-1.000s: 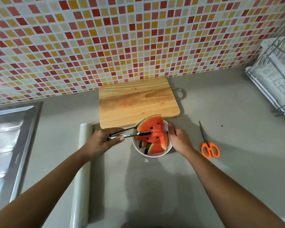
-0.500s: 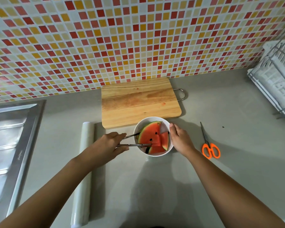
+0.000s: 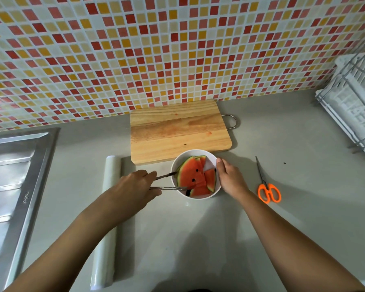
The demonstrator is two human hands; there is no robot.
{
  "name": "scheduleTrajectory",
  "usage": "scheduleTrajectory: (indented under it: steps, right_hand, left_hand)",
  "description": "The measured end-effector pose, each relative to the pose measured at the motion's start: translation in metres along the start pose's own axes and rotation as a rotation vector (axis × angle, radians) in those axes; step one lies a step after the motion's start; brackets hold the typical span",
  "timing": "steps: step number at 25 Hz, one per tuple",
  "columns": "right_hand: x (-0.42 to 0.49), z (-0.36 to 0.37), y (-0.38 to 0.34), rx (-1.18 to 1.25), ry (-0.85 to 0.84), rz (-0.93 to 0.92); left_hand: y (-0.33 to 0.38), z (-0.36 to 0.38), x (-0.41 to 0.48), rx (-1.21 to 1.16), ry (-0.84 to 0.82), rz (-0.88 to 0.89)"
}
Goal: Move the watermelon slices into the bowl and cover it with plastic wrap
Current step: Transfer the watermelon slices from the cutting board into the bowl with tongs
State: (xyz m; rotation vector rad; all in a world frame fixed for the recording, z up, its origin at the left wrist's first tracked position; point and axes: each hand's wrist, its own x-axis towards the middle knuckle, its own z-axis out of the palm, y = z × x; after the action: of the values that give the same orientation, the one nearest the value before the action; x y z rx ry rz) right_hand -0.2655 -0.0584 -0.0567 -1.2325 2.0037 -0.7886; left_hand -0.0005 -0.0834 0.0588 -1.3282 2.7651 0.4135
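Note:
A white bowl (image 3: 195,154) stands on the grey counter just in front of the wooden cutting board (image 3: 178,131). Several watermelon slices (image 3: 191,175) lie inside it, red flesh up with green rinds. My left hand (image 3: 135,186) grips metal tongs (image 3: 167,182) whose spread tips reach over the bowl's left rim beside the slices. My right hand (image 3: 230,178) holds the bowl's right rim, thumb on the edge. A roll of plastic wrap (image 3: 108,220) lies lengthwise on the counter to the left, partly under my left forearm.
Orange-handled scissors (image 3: 267,187) lie to the right of the bowl. A steel sink drainboard (image 3: 13,180) takes up the left edge. A white dish rack (image 3: 352,106) stands at the far right. A tiled wall rises behind the board.
The large slice that the tongs held above the bowl now lies in it. The tongs have spread and drawn back to the left rim. My right hand stays on the rim.

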Motion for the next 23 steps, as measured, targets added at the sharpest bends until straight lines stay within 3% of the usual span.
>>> scheduleTrajectory:
  steps: [3,8,23]
  right_hand:
    - [0.000,0.000,0.000,-0.002,-0.006,0.015]
    - [0.000,0.001,-0.002,0.004,0.005,0.037]
    - [0.004,0.004,0.002,0.003,0.012,0.033]
  left_hand:
    - [-0.005,-0.007,-0.004,-0.143,0.075,-0.010]
    - [-0.005,0.000,-0.008,-0.256,0.067,0.012]
    - [-0.010,-0.007,-0.011,-0.299,0.101,-0.024]
